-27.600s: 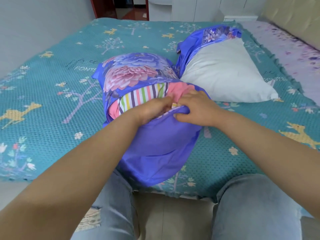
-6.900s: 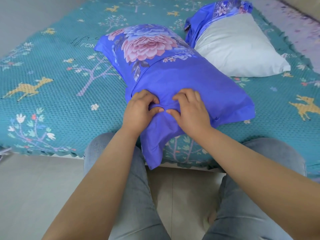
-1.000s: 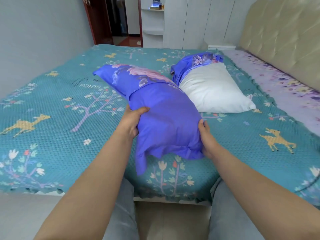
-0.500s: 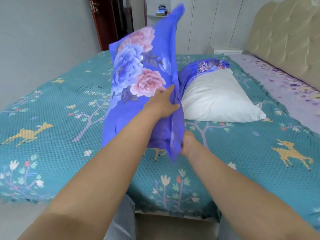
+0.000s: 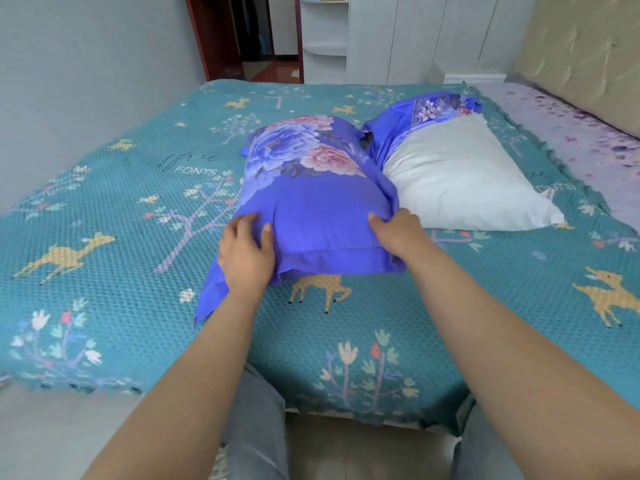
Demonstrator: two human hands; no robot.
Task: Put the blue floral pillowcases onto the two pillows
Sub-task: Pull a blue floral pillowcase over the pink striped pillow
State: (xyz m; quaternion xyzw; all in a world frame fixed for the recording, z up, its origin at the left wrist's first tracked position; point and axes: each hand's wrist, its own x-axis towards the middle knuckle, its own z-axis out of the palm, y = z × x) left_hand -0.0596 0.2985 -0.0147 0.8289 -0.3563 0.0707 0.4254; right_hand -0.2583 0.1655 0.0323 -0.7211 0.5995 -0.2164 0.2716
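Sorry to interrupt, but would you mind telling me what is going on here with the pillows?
A person is putting pillowcases on pillows. The left hand and right hand grip the near end of the covered pillow lying on the teal bedspread. Beside it the white pillow is bare, with the second pillowcase bunched at its far end.

We lose the first pillow inside its blue floral pillowcase [image 5: 318, 202], the second pillowcase [image 5: 408, 123] partly behind the white pillow [image 5: 457, 181], the headboard [image 5: 585, 53] cut off at right, our knees below.
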